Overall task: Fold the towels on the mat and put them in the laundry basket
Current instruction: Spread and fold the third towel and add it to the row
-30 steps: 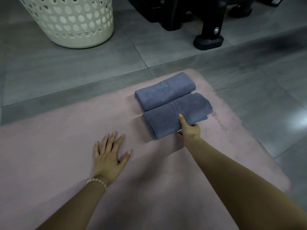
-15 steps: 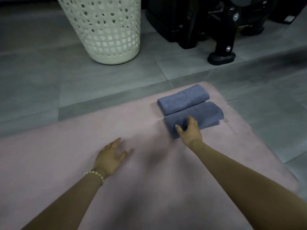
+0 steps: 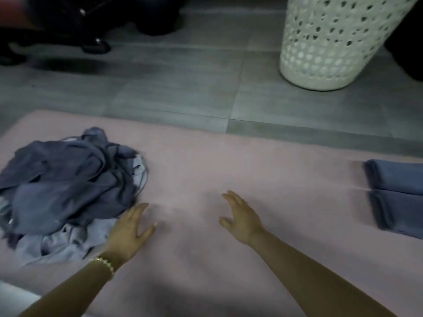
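**Folded towels let go; both hands brought toward the unfolded heap**

Two folded blue-grey towels (image 3: 398, 179) are seen side by side at the far right edge of the soft pink mat (image 3: 206, 170), partly cut off by the frame. Half a second ago the nearer one was touched by the right hand. It has since been let go, and the right hand (image 3: 242, 218) is now well apart from both, over the bare middle of the mat. Its fingers are loosely spread and slightly bent, and nothing is held in them. Whether the mat is touched cannot be told.

A heap of crumpled blue-grey towels (image 3: 68, 191), not shown in the earlier frames, has come into view on the left part of the mat as the head was turned. The left hand (image 3: 128, 232), earlier laid on bare mat with lightly curled fingers, is now stretched toward this heap. Its fingers are straight and close together, the thumb is held out to the side, and the hand is placed just beside the paler cloth at the heap's near edge. Contact cannot be confirmed through the blur. A gold beaded bracelet (image 3: 105, 264) is worn on the left wrist.

The white perforated plastic laundry basket (image 3: 332, 42) is stood on the grey tiled floor (image 3: 160, 92) beyond the mat, now at upper right rather than upper left. Black equipment feet (image 3: 93, 45) are seen at upper left.
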